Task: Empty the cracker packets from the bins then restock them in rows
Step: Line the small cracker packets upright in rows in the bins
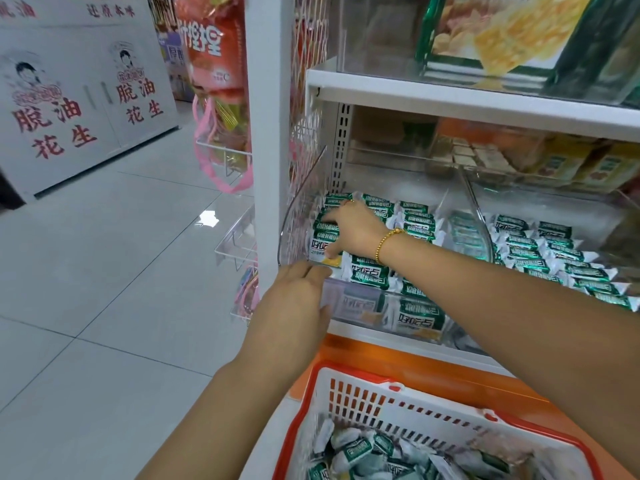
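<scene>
My right hand (349, 230) was inside the clear bin (298, 209). Its fingers were spread nearly straight and lay on the rowed cracker packets (370, 270) beneath them, gripping none. My left hand (294, 306) was flat, with straight fingertips touching the bin's front corner, just below my right fingers. More packets lay loose in the basket (398, 407), below both hands.

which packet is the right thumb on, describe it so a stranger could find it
On the white shelf unit, take the left clear bin just above the orange-rimmed basket. The packet lies in that bin's front left corner, under the thumb of the right hand. Unlike the green-edged row behind it, it shows a white face and a yellow patch.
</scene>
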Motion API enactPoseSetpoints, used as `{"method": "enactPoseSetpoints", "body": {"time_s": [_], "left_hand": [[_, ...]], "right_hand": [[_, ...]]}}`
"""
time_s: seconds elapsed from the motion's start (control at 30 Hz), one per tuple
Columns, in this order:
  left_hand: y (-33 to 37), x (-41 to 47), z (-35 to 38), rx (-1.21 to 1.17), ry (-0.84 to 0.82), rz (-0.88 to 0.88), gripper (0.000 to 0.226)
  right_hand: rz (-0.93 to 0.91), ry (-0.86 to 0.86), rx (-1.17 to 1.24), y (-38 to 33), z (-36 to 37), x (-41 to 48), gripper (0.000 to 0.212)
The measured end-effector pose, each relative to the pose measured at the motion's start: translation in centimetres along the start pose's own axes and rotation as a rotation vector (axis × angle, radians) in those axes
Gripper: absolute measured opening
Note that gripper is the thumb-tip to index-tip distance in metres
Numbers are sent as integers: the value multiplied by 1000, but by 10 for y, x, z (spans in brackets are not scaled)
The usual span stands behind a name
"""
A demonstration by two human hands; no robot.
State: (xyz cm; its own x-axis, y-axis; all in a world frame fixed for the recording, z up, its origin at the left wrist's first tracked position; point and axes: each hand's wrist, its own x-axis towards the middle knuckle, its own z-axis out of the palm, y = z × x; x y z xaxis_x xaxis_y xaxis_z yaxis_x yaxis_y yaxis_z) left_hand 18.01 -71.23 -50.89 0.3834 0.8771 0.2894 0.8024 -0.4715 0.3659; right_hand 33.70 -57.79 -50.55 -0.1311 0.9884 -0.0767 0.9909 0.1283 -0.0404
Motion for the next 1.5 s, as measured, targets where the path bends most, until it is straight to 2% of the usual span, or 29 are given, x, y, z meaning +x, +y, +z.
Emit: {"method": "enactPoseSetpoints", "body": {"time_s": [0.13,0.2,0.23,0.27,0.33,0.37,0.43,0.53,0.63,0.73,0.83,0.9,1.07,1.17,1.27,1.4,1.5], "left_hand": [[5,-3,-2,12,-16,21,54],[9,-7,-3,-7,-23,21,54],[11,-9,-3,-18,-17,23,52],[14,-12,-2,-39,4,40,45],[23,-19,1,-93,79,102,22],[29,-23,3,-114,100,122,11],[42,-32,11,-134,55,132,18],[61,-49,31,-79,-161,178,29],[74,-72,69,53,-398,236,35],[79,-103,111,137,-656,230,32],[74,-131,145,4,-986,129,23],[68,-146,162,-119,-1107,31,23],[72,-192,210,-296,-1130,-165,22],[93,-207,236,-368,-1088,-221,15],[113,-213,252,-392,-1084,-260,46],[123,-223,266,-285,-1134,-179,58],[127,-224,268,-253,-1169,-126,49]], "right_hand": [[-22,-27,-128,-1,-2,-5,79],[-31,-10,-57,-2,-12,-18,86],[-46,33,8,-2,-19,-28,81],[-63,100,76,-1,-29,-41,66],[-104,270,186,5,-45,-75,22],[-131,319,227,9,-50,-97,16],[-171,318,276,14,-52,-147,24],[-178,167,276,30,-27,-212,22],[-102,-23,273,57,25,-260,21],[-8,-292,316,81,87,-296,19],[142,-577,410,101,152,-318,24],[187,-647,444,110,185,-333,24],[229,-795,285,118,245,-381,28],[241,-822,240,123,257,-397,49],[181,-809,266,127,249,-400,62],[110,-841,229,129,255,-405,65],[91,-892,182,124,258,-410,66]]}}
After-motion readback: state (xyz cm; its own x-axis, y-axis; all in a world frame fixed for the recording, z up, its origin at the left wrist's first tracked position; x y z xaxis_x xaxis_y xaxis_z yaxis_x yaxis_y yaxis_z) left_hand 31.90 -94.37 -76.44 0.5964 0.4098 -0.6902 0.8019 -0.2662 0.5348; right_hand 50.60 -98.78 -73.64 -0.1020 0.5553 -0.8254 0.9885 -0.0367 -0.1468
